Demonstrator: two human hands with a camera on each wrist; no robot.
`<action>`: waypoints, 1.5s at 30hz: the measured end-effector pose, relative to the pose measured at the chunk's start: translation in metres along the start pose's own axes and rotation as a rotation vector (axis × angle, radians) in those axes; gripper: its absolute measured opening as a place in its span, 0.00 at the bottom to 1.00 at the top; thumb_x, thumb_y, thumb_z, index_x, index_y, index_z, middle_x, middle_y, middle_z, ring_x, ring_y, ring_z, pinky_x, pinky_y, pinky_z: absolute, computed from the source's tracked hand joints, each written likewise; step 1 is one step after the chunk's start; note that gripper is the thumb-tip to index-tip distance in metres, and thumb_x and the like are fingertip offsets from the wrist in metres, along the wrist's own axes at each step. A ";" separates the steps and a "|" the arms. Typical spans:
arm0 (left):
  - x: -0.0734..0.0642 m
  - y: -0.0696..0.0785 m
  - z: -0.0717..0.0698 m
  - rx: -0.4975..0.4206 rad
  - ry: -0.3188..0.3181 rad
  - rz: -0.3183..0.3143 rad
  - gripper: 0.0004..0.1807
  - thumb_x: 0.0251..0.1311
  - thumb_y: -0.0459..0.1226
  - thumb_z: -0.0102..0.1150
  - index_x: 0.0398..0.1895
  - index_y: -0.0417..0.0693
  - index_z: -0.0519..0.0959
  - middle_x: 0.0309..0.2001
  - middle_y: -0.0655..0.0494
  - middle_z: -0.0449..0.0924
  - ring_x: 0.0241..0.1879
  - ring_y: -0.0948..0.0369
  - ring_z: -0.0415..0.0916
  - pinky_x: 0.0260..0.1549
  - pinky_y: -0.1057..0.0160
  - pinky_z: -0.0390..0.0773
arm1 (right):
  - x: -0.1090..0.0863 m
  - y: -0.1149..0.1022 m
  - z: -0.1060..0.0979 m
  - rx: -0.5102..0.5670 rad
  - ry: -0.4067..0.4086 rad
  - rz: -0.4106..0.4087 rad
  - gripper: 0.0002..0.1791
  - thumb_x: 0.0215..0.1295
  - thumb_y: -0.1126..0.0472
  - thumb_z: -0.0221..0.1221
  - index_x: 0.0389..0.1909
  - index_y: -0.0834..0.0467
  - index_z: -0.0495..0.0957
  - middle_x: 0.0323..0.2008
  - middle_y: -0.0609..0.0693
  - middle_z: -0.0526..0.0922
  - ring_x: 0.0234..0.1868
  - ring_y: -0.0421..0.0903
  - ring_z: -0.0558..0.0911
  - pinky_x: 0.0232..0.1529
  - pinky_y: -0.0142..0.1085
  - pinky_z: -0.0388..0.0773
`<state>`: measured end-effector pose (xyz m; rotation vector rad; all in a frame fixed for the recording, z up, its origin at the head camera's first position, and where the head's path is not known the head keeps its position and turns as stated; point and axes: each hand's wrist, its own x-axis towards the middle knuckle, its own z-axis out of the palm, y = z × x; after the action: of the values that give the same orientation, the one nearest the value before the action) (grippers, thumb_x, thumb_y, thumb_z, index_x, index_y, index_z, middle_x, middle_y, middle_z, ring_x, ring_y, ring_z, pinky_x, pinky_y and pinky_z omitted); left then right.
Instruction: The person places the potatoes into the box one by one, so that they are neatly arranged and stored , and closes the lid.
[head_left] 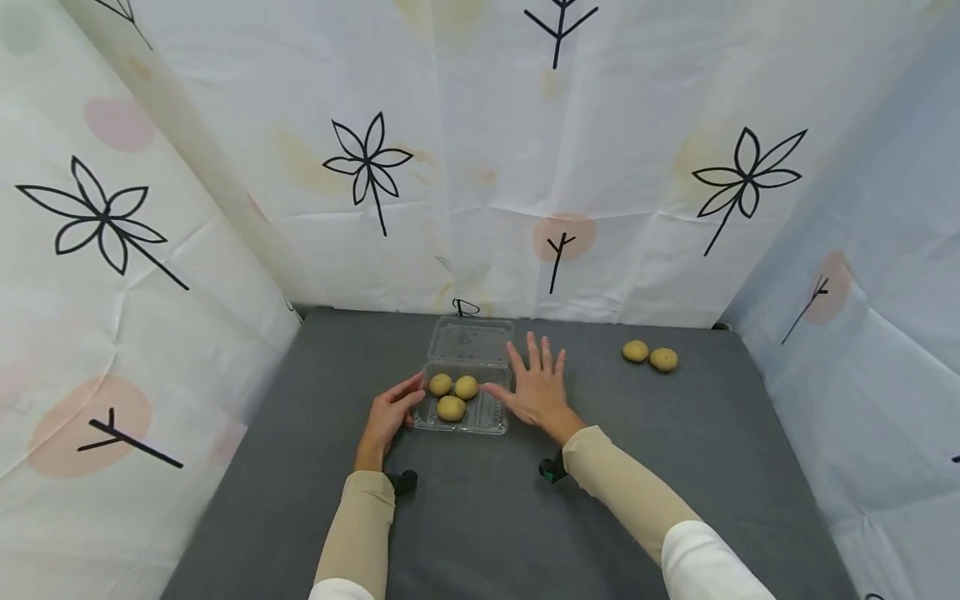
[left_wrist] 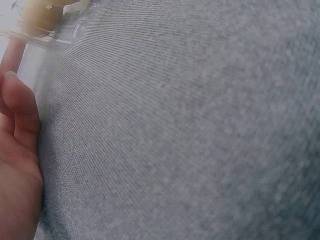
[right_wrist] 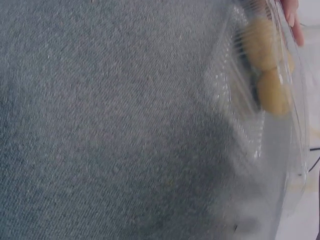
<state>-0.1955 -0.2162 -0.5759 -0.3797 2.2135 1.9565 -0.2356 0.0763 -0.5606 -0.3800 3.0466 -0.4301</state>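
A clear plastic clamshell container [head_left: 491, 417] lies on the table with its lid [head_left: 471, 340] folded back, away from the person. Three small yellow potatoes [head_left: 451, 408] sit in its base, towards the left. My left hand [head_left: 387, 419] rests its fingertips against the container's left side; in the left wrist view the thumb [left_wrist: 19, 100] stays apart from the plastic. At the right side my right hand [head_left: 540, 394] spreads its fingers, palm down, with the thumb reaching over the container's right rim. No fingers of the right hand show in the right wrist view.
Two more potatoes [head_left: 635, 351] lie side by side at the back right of the grey cloth-covered table [head_left: 480, 517]. White printed curtains [head_left: 480, 192] hang behind the table and along both its sides. A small black wire loop [head_left: 466, 307] shows behind the lid.
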 end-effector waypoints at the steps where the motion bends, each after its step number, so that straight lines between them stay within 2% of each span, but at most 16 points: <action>1: 0.000 0.000 0.000 -0.001 0.001 0.000 0.24 0.68 0.39 0.65 0.67 0.56 0.79 0.65 0.47 0.80 0.21 0.62 0.68 0.27 0.66 0.77 | 0.000 0.002 0.001 0.003 0.001 0.002 0.53 0.65 0.19 0.43 0.83 0.43 0.45 0.84 0.58 0.37 0.83 0.64 0.38 0.77 0.68 0.34; 8: -0.001 -0.001 -0.001 -0.005 -0.009 -0.012 0.24 0.69 0.39 0.64 0.68 0.56 0.78 0.66 0.46 0.80 0.20 0.63 0.68 0.26 0.66 0.77 | -0.001 0.012 -0.003 0.019 0.019 0.014 0.53 0.66 0.20 0.43 0.83 0.45 0.46 0.84 0.59 0.39 0.83 0.65 0.39 0.77 0.69 0.34; 14: 0.000 -0.001 0.000 -0.007 -0.009 -0.005 0.25 0.68 0.40 0.65 0.68 0.56 0.78 0.66 0.46 0.79 0.20 0.64 0.68 0.27 0.66 0.77 | -0.002 0.026 -0.004 0.059 0.021 0.054 0.52 0.67 0.22 0.44 0.83 0.46 0.46 0.84 0.59 0.36 0.83 0.64 0.34 0.77 0.68 0.29; 26: -0.002 0.001 0.000 -0.004 -0.029 -0.010 0.25 0.69 0.39 0.64 0.68 0.56 0.77 0.66 0.47 0.79 0.21 0.62 0.68 0.28 0.66 0.77 | -0.004 0.059 -0.015 0.011 0.035 0.081 0.53 0.66 0.21 0.45 0.83 0.49 0.49 0.83 0.62 0.39 0.82 0.67 0.39 0.75 0.71 0.30; 38: 0.015 -0.024 0.001 0.011 0.015 0.024 0.24 0.68 0.44 0.65 0.67 0.61 0.78 0.66 0.50 0.80 0.19 0.65 0.65 0.26 0.68 0.74 | -0.006 0.093 -0.022 0.012 0.051 0.112 0.55 0.65 0.21 0.46 0.83 0.51 0.49 0.83 0.64 0.40 0.82 0.68 0.40 0.75 0.71 0.29; 45: 0.017 -0.029 0.001 0.013 0.028 0.038 0.23 0.67 0.44 0.67 0.65 0.64 0.80 0.64 0.52 0.82 0.20 0.65 0.66 0.26 0.68 0.75 | -0.010 0.107 -0.029 0.015 0.043 0.142 0.55 0.65 0.22 0.48 0.82 0.53 0.50 0.82 0.65 0.40 0.82 0.69 0.38 0.74 0.72 0.35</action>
<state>-0.2028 -0.2201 -0.6081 -0.3672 2.2659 1.9665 -0.2537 0.1859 -0.5625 -0.1548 3.0836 -0.4579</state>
